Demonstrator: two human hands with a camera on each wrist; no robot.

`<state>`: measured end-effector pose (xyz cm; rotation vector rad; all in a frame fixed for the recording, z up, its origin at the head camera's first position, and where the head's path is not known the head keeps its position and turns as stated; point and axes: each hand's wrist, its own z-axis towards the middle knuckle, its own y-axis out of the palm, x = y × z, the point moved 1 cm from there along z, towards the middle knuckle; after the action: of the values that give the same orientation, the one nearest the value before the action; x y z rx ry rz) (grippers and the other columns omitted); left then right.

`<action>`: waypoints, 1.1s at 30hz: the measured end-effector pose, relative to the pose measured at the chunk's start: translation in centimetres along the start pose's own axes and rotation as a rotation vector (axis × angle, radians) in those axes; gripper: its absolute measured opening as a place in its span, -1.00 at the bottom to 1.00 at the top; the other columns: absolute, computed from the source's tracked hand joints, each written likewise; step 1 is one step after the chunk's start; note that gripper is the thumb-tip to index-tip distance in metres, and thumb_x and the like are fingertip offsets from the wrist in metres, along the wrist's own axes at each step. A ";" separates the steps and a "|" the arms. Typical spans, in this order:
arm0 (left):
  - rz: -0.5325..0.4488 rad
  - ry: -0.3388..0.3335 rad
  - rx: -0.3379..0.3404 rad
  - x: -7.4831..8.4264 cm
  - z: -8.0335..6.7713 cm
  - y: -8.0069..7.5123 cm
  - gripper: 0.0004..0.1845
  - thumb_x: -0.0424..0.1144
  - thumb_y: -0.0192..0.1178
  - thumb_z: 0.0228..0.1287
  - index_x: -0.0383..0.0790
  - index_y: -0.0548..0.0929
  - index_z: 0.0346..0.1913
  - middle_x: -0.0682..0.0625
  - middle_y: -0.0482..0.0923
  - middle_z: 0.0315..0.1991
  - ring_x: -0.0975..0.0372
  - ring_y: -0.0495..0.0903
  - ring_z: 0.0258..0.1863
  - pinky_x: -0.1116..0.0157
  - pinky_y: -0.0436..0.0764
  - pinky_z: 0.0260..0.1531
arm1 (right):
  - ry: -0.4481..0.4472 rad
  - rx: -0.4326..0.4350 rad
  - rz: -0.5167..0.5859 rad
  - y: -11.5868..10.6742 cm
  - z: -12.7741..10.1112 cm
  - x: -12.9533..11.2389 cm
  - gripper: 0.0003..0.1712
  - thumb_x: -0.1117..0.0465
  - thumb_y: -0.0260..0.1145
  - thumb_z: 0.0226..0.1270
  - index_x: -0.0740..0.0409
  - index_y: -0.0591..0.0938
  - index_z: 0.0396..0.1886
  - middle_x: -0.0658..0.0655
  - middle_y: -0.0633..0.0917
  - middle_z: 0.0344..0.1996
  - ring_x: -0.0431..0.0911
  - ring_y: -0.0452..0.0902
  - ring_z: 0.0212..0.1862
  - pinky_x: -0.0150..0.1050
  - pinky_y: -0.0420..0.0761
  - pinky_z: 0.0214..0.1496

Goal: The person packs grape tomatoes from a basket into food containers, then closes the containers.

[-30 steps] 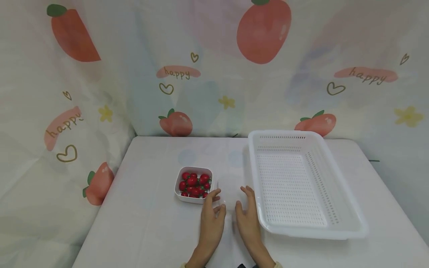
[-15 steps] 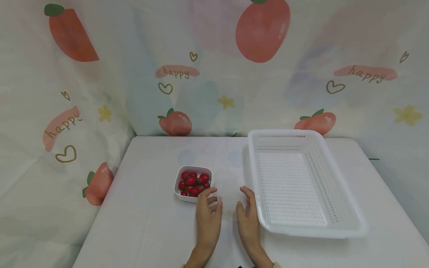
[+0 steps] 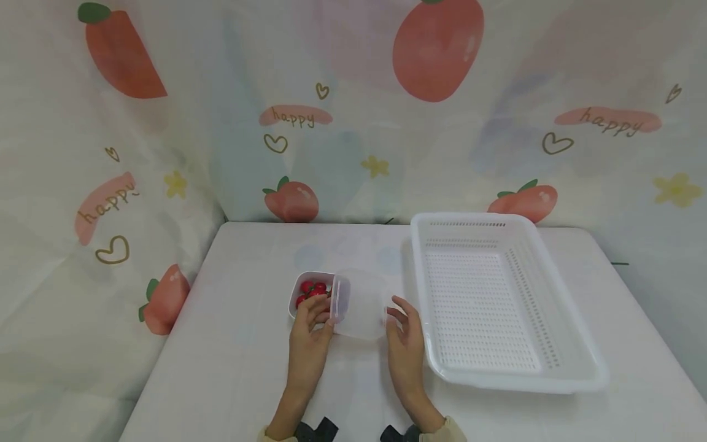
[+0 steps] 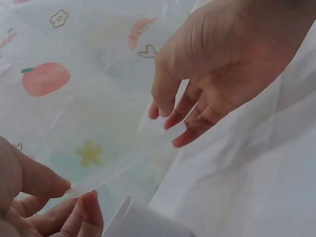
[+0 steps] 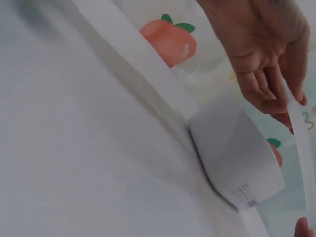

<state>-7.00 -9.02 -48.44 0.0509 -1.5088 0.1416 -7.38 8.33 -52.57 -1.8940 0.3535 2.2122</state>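
Nearest us, the left hand (image 3: 309, 331) pinches the left edge of a clear lid (image 3: 360, 305), lifted and tilted above the table (image 3: 232, 356), while the right hand (image 3: 405, 344) has its fingers relaxed and spread at the lid's right edge, fingertips just touching it. Just behind the left hand sits the bowl (image 3: 301, 288) of red fruit (image 3: 310, 290), half hidden by the lid. To the right and reaching farther back lies the white basket (image 3: 558, 307), close beside the right hand.
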 end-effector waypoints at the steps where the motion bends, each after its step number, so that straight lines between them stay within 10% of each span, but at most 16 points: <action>1: 0.000 -0.010 -0.003 0.0 0.2 -0.4 -0.51 -0.52 0.19 0.42 -0.15 0.49 0.34 -0.08 0.61 0.29 0.11 0.60 0.11 0.49 0.65 -0.01 | 0.010 -0.009 0.021 0.1 0.2 -0.1 -0.54 0.41 0.13 0.58 0.17 0.47 0.41 0.20 0.52 0.36 -0.07 0.54 0.26 -0.56 0.58 0.18; 14: 0.042 -0.009 -0.114 0.8 3.0 -3.9 -0.46 -0.49 0.28 0.39 -0.15 0.52 0.39 -0.12 0.64 0.28 0.18 0.64 0.06 0.54 0.65 -0.04 | 0.281 -0.220 0.279 2.3 2.4 -1.7 -0.45 0.06 0.00 0.73 0.21 0.38 0.54 0.22 0.54 0.40 -0.19 0.58 0.22 -0.39 0.69 0.17; 21: 0.087 -0.049 -0.190 1.8 4.5 -5.7 -0.49 -0.36 0.32 0.40 -0.09 0.61 0.38 -0.14 0.66 0.28 0.17 0.65 0.06 0.44 0.74 -0.11 | 0.273 -0.289 0.346 2.8 3.0 -2.7 -0.46 0.03 0.00 0.73 0.30 0.42 0.45 0.15 0.71 0.17 -0.17 0.72 0.11 -0.29 0.78 0.08; 33: 0.202 0.193 -0.232 3.1 6.9 -7.6 -0.64 -0.21 0.33 0.45 -0.03 0.69 0.25 -0.07 0.75 0.10 0.33 0.69 0.07 0.46 0.66 0.06 | 0.107 -0.270 0.288 3.2 2.9 -4.2 -0.64 0.17 0.10 0.67 0.26 0.53 0.28 -0.01 0.75 0.05 -0.18 0.72 0.11 -0.30 0.73 0.22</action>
<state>-12.74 -17.23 -44.53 -0.2944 -1.3267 0.1284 -10.46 6.16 -47.83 -2.2314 0.3818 2.4530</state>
